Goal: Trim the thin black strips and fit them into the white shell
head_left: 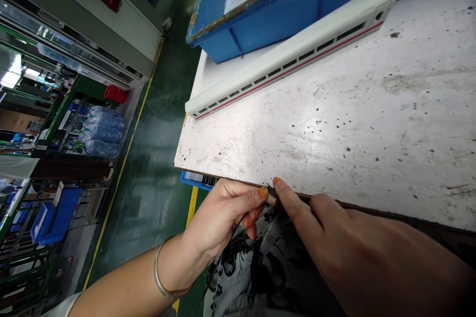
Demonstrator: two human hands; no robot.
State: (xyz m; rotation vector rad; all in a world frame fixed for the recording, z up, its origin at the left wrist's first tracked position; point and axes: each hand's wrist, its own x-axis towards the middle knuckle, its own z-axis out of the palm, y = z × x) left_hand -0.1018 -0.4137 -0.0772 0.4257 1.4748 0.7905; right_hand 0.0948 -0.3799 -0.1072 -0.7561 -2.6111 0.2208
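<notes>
My left hand (pixel 226 215) is at the table's near edge, thumb and fingers pinched on a small tan piece (pixel 271 200) whose kind I cannot make out. Close beside it, my right hand (pixel 334 233) has its index finger stretched along the edge, the tip on the tabletop. The other fingers of that hand curl below the edge, around something mostly hidden; only a pale sliver shows. Farther back on the white table (pixel 334 129) lies a long white model train car (pixel 290 54) with dark windows and a red stripe, apart from both hands.
A blue plastic bin (pixel 260 25) with a white sheet in it stands behind the train car. Below the table's left corner, part of another blue bin (pixel 197 179) shows. Green floor with yellow lines, shelving (pixel 55 124) and a red bucket (pixel 115 93) are at left.
</notes>
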